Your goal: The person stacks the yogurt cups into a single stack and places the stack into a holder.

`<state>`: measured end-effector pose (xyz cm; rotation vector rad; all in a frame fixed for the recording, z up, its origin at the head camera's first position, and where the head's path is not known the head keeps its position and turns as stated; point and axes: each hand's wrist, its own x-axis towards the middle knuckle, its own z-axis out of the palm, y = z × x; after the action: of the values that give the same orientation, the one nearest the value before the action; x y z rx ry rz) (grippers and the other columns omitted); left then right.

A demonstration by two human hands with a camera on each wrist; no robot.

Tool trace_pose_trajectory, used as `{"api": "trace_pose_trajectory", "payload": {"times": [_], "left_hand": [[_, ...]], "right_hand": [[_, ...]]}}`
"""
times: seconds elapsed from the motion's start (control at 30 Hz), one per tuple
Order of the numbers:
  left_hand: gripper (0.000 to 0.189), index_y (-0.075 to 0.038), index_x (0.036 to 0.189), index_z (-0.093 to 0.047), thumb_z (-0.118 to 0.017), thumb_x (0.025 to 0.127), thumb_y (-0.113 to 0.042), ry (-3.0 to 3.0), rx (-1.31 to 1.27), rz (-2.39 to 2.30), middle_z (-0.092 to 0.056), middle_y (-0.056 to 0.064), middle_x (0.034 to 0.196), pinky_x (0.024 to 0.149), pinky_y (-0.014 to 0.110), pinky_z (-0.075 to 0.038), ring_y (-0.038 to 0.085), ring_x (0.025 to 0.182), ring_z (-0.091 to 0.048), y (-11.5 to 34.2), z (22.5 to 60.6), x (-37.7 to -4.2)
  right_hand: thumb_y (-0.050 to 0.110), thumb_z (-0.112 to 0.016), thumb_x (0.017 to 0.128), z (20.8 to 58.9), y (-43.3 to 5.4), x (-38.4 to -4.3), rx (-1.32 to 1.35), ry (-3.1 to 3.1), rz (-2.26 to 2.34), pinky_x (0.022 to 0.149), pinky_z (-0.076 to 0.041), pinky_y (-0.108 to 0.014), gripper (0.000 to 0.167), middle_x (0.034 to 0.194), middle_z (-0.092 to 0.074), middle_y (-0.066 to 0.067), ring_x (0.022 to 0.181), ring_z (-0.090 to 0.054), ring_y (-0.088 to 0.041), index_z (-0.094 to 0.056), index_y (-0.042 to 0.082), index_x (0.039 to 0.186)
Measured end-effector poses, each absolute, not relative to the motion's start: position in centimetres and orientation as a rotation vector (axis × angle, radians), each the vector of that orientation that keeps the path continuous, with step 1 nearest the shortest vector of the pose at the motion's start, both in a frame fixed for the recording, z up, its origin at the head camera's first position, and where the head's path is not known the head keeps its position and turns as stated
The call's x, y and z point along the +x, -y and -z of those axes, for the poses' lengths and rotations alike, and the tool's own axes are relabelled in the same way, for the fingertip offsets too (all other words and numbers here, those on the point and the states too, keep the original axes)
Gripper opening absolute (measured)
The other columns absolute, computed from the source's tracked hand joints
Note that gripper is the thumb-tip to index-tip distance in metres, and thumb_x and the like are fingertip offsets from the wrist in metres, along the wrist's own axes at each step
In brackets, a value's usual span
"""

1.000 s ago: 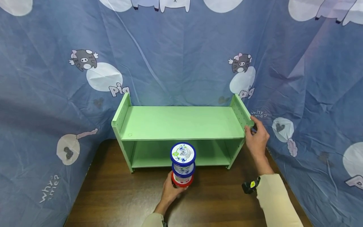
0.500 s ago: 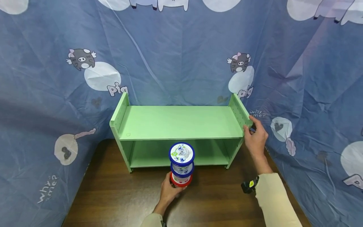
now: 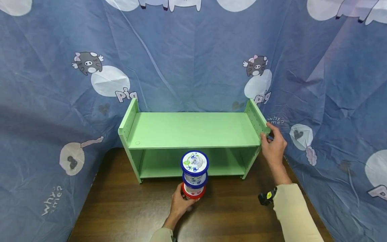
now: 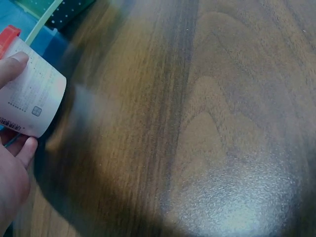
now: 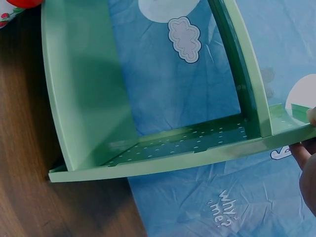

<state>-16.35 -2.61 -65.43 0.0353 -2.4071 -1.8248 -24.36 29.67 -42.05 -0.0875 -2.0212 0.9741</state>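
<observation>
My left hand (image 3: 179, 204) grips the red-lidded tub (image 3: 194, 191) at the bottom of a stack. Above it sit two tubs with blue rims, the middle tub (image 3: 195, 180) and the top tub (image 3: 195, 162), whose white lid carries blueberry pictures. The left wrist view shows my thumb on the white, printed side of the lower tub (image 4: 37, 91); the upper two are out of that view. My right hand (image 3: 274, 148) holds the front edge of the right side panel (image 3: 256, 117) of a light green two-tier shelf (image 3: 190, 129), thumb inside and fingers outside.
The shelf's lower tier (image 3: 163, 164) lies behind the stack. Brown wood-grain tabletop (image 3: 235, 208) spreads in front and to the sides. A blue printed cloth (image 3: 193, 60) hangs behind and on both sides. Round holes line the shelf's side panels.
</observation>
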Motion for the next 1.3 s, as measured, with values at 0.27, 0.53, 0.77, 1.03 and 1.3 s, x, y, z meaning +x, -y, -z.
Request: {"api": "trace_pose_trajectory", "payload": {"times": [0.27, 0.53, 0.77, 1.03, 1.3], "left_hand": [[0.083, -0.005, 0.132, -0.056, -0.093, 0.059, -0.017, 2.402, 0.005, 1.794, -0.071, 0.016, 0.115, 0.083, 0.023, -0.056, 0.026, 0.103, -0.068, 2.6, 64.3, -16.4], [0.082, -0.006, 0.13, -0.058, -0.094, 0.058, -0.021, 2.386, -0.064, 1.759, -0.072, 0.014, 0.113, 0.082, 0.024, -0.056, 0.025, 0.1, -0.068, 2.7, 63.1, -16.6], [0.081, -0.004, 0.13, -0.058, -0.094, 0.059, -0.021, 2.354, -0.118, 1.747, -0.072, 0.014, 0.111, 0.082, 0.024, -0.058, 0.024, 0.097, -0.069, 2.9, 61.9, -16.4], [0.079, -0.006, 0.129, -0.059, -0.094, 0.06, -0.023, 2.333, -0.138, 1.7, -0.073, 0.011, 0.111, 0.083, 0.026, -0.058, 0.021, 0.098, -0.069, 2.9, 59.8, -16.3], [0.081, -0.009, 0.128, -0.061, -0.095, 0.057, -0.027, 2.357, -0.091, 1.628, -0.075, 0.009, 0.11, 0.085, 0.037, -0.059, 0.021, 0.098, -0.069, 2.7, 57.4, -16.1]], "right_hand": [[-0.002, -0.075, 0.084, 42.0, -29.7, -24.4, -0.074, 2.014, -0.965, 0.074, -0.038, 0.006, 0.042, 0.115, -0.072, -0.025, 0.105, -0.07, -0.04, -0.067, 0.002, 0.125], [-0.002, -0.074, 0.083, 42.1, -29.8, -24.4, -0.069, 2.016, -0.962, 0.075, -0.037, 0.007, 0.043, 0.117, -0.072, -0.025, 0.105, -0.07, -0.04, -0.067, 0.002, 0.125], [-0.002, -0.074, 0.084, 41.9, -29.7, -24.3, -0.076, 2.023, -0.976, 0.074, -0.038, 0.007, 0.043, 0.116, -0.072, -0.026, 0.105, -0.07, -0.04, -0.066, 0.002, 0.126], [-0.004, -0.074, 0.084, 42.0, -29.6, -24.4, -0.069, 2.021, -0.979, 0.074, -0.038, 0.006, 0.043, 0.119, -0.071, -0.024, 0.105, -0.07, -0.039, -0.066, 0.002, 0.126], [-0.004, -0.073, 0.084, 42.0, -29.6, -24.4, -0.078, 2.025, -0.984, 0.075, -0.037, 0.007, 0.043, 0.122, -0.071, -0.022, 0.108, -0.069, -0.039, -0.066, 0.002, 0.126]]}}
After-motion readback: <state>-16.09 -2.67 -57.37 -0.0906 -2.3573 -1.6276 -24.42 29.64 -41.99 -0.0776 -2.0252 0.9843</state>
